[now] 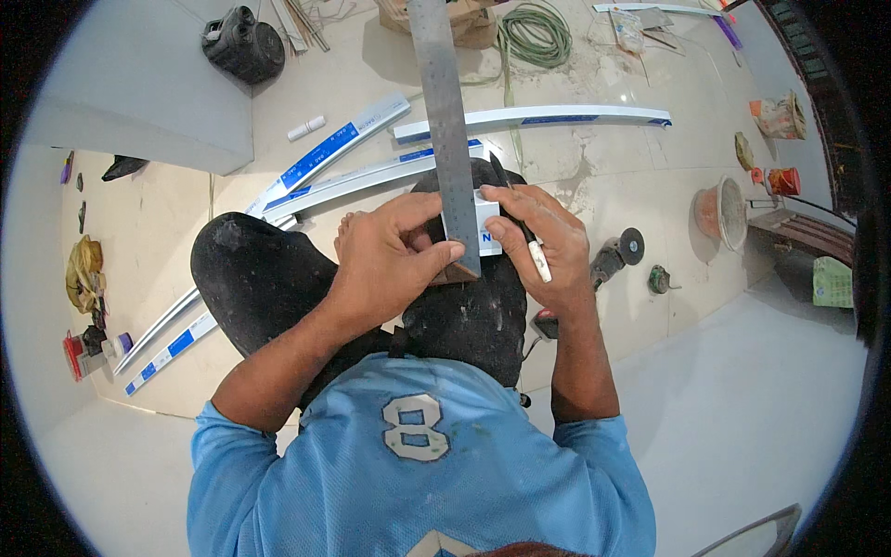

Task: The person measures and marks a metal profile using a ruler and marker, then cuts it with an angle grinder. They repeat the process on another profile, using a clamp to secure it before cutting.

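My left hand (388, 255) is closed on the stock end of a metal try square (453, 158), thumb pressed near its corner. The square's long steel blade points away from me, above my knee. Under and beside the blade sits a short white piece of profile (488, 225) with blue print. My right hand (548, 237) grips a black marker pen (537, 258) with a white end, held slantwise between the fingers. That hand's thumb and fingertips also touch the right edge of the white piece. Part of the piece is hidden behind the blade and my fingers.
Long white-and-blue profiles (594, 113) lie on the tiled floor ahead, beside a white tube (306, 128). An angle grinder (616, 255) and a bucket (720, 213) are at right. A coiled green hose (535, 35) and a black jerrycan (243, 45) lie farther off.
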Demonstrator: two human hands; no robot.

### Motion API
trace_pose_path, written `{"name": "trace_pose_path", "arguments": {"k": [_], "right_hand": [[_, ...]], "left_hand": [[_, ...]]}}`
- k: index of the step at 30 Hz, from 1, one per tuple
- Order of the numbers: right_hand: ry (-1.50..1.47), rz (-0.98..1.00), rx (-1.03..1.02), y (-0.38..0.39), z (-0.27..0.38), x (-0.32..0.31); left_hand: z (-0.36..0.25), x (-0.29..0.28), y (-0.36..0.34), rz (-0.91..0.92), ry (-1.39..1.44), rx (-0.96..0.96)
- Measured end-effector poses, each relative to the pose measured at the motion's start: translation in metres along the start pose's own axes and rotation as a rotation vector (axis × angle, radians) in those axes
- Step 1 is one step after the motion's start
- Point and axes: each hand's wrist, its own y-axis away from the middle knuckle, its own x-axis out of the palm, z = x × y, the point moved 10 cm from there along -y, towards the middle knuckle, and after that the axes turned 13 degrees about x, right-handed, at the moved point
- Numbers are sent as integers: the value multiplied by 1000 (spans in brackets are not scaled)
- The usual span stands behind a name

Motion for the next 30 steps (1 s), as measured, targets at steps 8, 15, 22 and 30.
{"name": "trace_pose_path", "arguments": {"k": [8,15,22,30], "right_hand": [[2,-19,-22,-5,-1,2],[10,-32,-66,-4,-2,4],[25,-39,-54,-3,-3,4],[9,-26,-47,-3,-4,5]], "left_hand": [[10,-2,-2,23,82,-119],[19,-1,4,-7,171,-114],[15,-1,3,-11,125,-84],[14,1,4,5,143,-151]]}}
